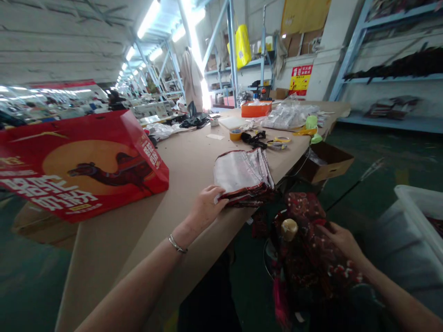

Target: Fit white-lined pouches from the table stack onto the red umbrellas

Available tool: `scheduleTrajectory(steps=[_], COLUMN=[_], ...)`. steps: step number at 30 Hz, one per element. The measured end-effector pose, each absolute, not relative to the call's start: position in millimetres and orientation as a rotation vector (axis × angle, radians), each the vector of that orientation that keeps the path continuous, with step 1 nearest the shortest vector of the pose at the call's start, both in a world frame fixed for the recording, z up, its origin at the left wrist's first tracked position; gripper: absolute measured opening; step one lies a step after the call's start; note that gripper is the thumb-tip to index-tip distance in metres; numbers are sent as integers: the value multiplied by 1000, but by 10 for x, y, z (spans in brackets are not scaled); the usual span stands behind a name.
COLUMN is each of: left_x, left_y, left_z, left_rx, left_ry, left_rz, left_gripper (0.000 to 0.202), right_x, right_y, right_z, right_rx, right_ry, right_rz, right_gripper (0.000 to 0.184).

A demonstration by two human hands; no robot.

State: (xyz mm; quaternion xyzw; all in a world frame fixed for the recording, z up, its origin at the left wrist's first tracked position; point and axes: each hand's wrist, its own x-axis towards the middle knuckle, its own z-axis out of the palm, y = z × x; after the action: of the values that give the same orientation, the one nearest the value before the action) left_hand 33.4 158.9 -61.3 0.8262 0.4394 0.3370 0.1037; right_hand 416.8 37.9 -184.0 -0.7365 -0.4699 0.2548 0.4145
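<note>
My left hand [206,205] rests on the near corner of a stack of clear-fronted flat bags [242,173] lying on the brown table [173,184]. Its fingers curl over the stack's edge and pinch the top bags. My right hand [341,240] lies lower, off the table's edge, with its fingers closed against dark red patterned fabric [311,249] in my lap. A round pale gold knob [289,229] sticks up from that fabric. A bracelet circles my left wrist.
A large red printed bag [79,166] stands on the table's left. Farther back lie a tape roll [236,134], scissors [280,142], an orange tray [256,109] and plastic packets [287,117]. A cardboard box [327,161] sits right of the table, a white bin [420,216] at far right.
</note>
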Motion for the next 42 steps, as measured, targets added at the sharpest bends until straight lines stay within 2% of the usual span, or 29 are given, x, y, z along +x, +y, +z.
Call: scheduleTrajectory(steps=[3,5,7,9,13,16,19,24,27,29,33,35,39,42], left_x=[369,386,404,430,510,569,592,562,572,590,618,646,752,796], left_y=[1593,1623,1667,1710,1751,1739,1711,1680,1708,1751,1812,1766,1466,1162], left_z=[-613,-591,-568,-537,-410,-288,-214,-270,-340,-354,-274,-188,74,262], left_rx=[2546,2586,2607,2600,2544,2561,2597,2647,2620,2506,2102,1839,1450,1265], left_ry=[1323,1346,1381,1419,1514,1624,1685,1839,1843,1812,1690,1519,945,675], left_rz=[927,896,875,874,876,868,888,778,690,761,1185,1437,1838,1849], left_gripper=[14,20,24,24,22,20,18,18,19,19,16,13,11,13], right_x=[4179,4152,4029,3769,2951,2385,2139,2409,2534,2493,2318,2272,2258,2306], right_y=[271,327,477,676,1090,1383,1665,1982,1967,1876,1675,1635,1625,1515], right_z=[-2372,-2339,-1976,-1394,-314,-22,-41,-58,-22,-45,-193,-259,-274,-197], right_rx=[-2038,-2028,-1913,-1733,-1263,-1253,-1415,-1728,-1724,-1527,-1118,-1093,-1112,-1067], right_ry=[-1251,-1239,-1248,-1343,-1914,-2282,-2412,-2229,-2113,-1913,-1301,-1136,-1254,-1426], right_rz=[588,521,439,357,203,22,-81,28,75,336,1201,1411,1294,994], right_gripper=[40,45,46,39,26,27,26,28,36,44,46,47,52,51])
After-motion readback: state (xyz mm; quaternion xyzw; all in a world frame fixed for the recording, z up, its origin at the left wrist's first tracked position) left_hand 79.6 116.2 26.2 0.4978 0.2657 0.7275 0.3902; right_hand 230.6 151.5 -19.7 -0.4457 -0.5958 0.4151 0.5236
